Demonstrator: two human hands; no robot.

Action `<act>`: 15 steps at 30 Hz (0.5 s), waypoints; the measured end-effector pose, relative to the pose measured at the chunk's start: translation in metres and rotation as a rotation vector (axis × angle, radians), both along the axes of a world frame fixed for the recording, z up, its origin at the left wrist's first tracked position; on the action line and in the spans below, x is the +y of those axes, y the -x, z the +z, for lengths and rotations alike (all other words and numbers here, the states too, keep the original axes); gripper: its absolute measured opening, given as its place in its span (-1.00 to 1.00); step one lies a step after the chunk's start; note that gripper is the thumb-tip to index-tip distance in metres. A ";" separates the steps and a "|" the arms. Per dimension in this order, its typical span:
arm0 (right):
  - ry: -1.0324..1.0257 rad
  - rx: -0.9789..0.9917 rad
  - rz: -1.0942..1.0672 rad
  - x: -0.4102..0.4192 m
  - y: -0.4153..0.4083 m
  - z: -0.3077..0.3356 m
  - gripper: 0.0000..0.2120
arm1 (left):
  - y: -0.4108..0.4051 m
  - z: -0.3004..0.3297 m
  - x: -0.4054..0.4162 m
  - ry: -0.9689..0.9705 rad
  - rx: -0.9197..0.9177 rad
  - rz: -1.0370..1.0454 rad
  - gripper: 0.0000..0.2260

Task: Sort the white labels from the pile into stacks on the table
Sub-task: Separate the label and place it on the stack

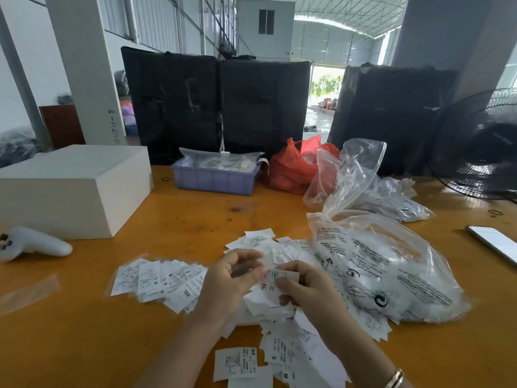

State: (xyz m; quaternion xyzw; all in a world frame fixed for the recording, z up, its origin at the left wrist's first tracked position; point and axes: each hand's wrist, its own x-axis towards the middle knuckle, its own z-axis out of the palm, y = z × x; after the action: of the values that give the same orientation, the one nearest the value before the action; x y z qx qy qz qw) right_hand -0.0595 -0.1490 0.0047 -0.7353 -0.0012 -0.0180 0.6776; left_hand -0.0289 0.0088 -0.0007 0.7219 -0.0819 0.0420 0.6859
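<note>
purple tray (pixel 214 180): far centre of table, filled with clear packets of printed items.
red bag (pixel 291 166): just right of the tray, bunched, contents not discernible.
clear printed bag (pixel 391 275): laid on its side right of the hands, stuffed with white labels; mouth stands open upward.
second clear bag (pixel 391 200): behind it, also packed with white pieces.
white box (pixel 75 189): far left, closed.
pile (pixel 279 312): loose white labels heaped under and in front of both hands.
sorted rows (pixel 159 281): overlapping labels fanned left of the hands, sizes M, XS, XXL legible.
XL label (pixel 275 284): pinched by right hand (pixel 310 289) between thumb and fingers, above the pile.
left hand (pixel 232 278): fingers curled, tips touching the label's edge; actual grip cannot be told.
table (pixel 195 219): orange glossy wood; white controller (pixel 33 243) left, phone (pixel 495 242) right edge, fan (pixel 481 147) far right.
room: warehouse hall, black wrapped bales (pixel 218 107) behind the table, white pillars.
</note>
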 end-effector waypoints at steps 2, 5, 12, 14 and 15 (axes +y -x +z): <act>-0.041 0.012 0.006 -0.001 0.000 0.000 -0.90 | 0.001 0.000 -0.001 -0.013 -0.002 -0.016 -0.81; -0.199 0.014 -0.034 0.000 -0.001 0.001 -0.85 | 0.001 0.000 -0.001 -0.020 -0.010 -0.005 -0.82; -0.465 0.002 -0.152 -0.003 -0.001 0.002 -0.98 | -0.002 -0.001 0.002 0.006 -0.043 0.037 -0.89; -0.423 -0.002 -0.168 0.003 0.000 0.002 -0.96 | -0.002 -0.001 0.000 0.001 -0.056 0.031 -0.91; -0.407 -0.007 -0.182 0.006 0.000 0.002 -0.95 | -0.002 -0.001 0.000 -0.001 -0.059 0.027 -0.92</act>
State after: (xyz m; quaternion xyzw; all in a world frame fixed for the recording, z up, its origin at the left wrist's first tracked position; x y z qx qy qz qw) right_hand -0.0598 -0.1429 0.0065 -0.5805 0.0664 -0.0816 0.8074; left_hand -0.0272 0.0084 -0.0020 0.7218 -0.0924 0.0724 0.6821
